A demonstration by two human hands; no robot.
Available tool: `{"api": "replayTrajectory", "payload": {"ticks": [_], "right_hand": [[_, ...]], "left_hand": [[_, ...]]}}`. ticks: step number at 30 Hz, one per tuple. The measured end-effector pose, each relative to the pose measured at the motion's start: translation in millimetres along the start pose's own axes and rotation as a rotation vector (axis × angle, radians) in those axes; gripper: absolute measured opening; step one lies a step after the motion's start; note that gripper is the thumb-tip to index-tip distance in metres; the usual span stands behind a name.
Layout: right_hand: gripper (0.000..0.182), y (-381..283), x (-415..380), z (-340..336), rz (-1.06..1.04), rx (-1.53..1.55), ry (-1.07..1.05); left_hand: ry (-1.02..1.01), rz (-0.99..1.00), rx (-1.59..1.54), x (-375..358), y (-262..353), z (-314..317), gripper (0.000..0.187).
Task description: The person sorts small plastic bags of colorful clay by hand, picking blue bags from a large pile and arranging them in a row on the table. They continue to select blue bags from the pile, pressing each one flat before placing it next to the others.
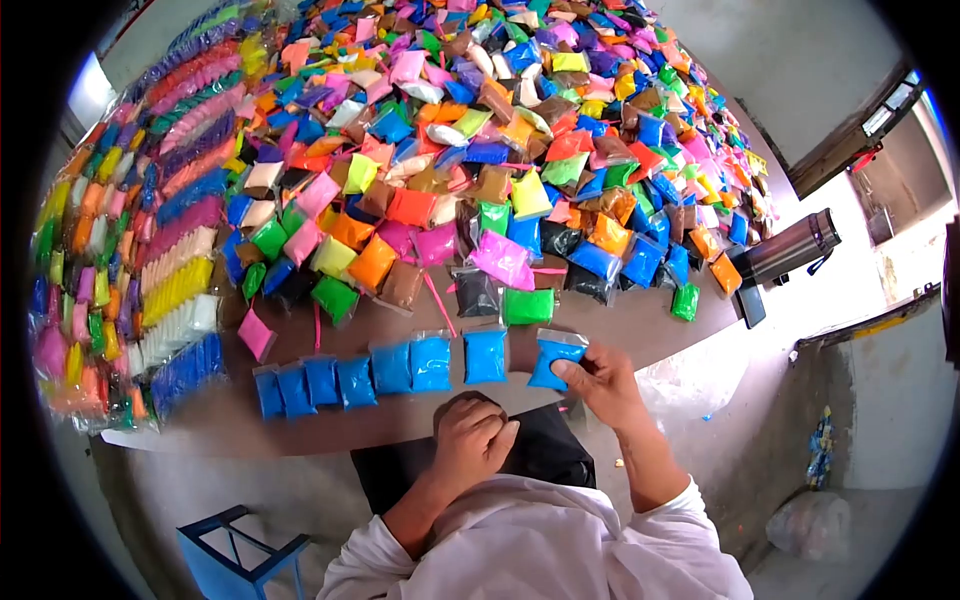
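My right hand (606, 388) pinches a small clear bag of blue material (557, 362) between thumb and fingers, at the table's front edge. To its left runs a row of similar blue bags (430, 362). The nearest blue bag (485, 357) lies a little apart from the others, which sit close together or overlap slightly. My left hand (475, 436) is closed in a loose fist at the table edge, just below the row. I see nothing in its fingers.
A large heap of many-coloured bags (410, 207) covers most of the brown table (400, 418). Sorted colour rows (178, 290) are stacked on the left. A steel flask (790, 248) lies at the right edge beside a dark phone-like object (750, 305). A blue stool (235, 555) stands below left.
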State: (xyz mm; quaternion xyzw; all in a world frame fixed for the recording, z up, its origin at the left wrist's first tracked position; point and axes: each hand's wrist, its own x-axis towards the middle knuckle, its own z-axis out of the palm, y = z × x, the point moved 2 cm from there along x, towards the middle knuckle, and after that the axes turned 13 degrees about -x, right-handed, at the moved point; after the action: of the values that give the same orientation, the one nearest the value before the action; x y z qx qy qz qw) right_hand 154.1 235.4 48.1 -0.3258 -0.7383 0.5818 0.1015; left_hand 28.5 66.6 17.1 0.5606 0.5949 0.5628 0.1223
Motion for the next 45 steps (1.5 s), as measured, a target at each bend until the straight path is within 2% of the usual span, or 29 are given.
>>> {"api": "replayTrajectory", "payload": {"ticks": [1,5,7,11,13,17,19,23,26,28,34,38,40,45], "right_hand": [[0.014,0.6,3.5,-2.6,0.015,-0.164,0.027],[0.019,10.2,21.8,8.0,0.074,-0.369,0.044],[0.025,11.5,34.0,11.3,-0.099,-0.503,0.103],[0.028,-2.7,36.5,15.5,-0.184,-0.555,0.184],[0.035,-7.7,33.2,14.4,-0.226,-0.597,0.373],[0.034,-14.9,23.6,14.1,-0.259,-0.584,0.391],[0.03,-13.3,19.9,21.3,-0.271,-0.569,0.289],[0.026,-8.6,22.0,31.5,-0.294,-0.505,0.331],[0.026,-8.3,22.4,33.9,-0.304,-0.567,0.333],[0.025,-12.8,22.3,38.1,-0.471,-0.801,0.327],[0.025,-10.3,24.7,42.8,-0.513,-0.932,0.311],[0.024,-4.9,21.8,35.9,-0.546,-0.807,0.277],[0.023,0.1,18.6,35.4,-0.603,-0.69,0.35],[0.021,-1.5,18.5,37.6,-0.592,-0.763,0.339]], "left_hand": [[0.003,0.004,-0.002,-0.9,-1.7,0.7,0.015],[0.029,0.011,0.029,-2.2,-2.1,6.5,0.015],[0.025,0.004,0.058,-2.8,-1.6,6.4,0.017],[0.035,0.012,0.056,-3.4,-2.7,6.8,0.018],[0.039,0.024,0.053,-2.7,-3.0,7.2,0.018],[0.045,0.024,0.053,-2.0,-2.6,7.9,0.019],[0.054,0.021,0.045,-2.5,-3.0,8.7,0.021],[0.054,0.042,0.051,-2.5,-3.5,6.9,0.021],[0.028,0.025,0.062,-5.4,-4.8,7.7,0.019],[0.041,0.045,0.068,-4.6,-4.6,8.2,0.019],[0.062,0.054,0.071,-3.6,-4.0,9.4,0.021],[0.048,0.051,0.091,-5.0,-4.8,8.4,0.021],[0.05,0.052,0.096,-6.2,-4.2,8.2,0.02],[0.032,0.052,0.105,-6.7,-5.6,9.1,0.018]]}}
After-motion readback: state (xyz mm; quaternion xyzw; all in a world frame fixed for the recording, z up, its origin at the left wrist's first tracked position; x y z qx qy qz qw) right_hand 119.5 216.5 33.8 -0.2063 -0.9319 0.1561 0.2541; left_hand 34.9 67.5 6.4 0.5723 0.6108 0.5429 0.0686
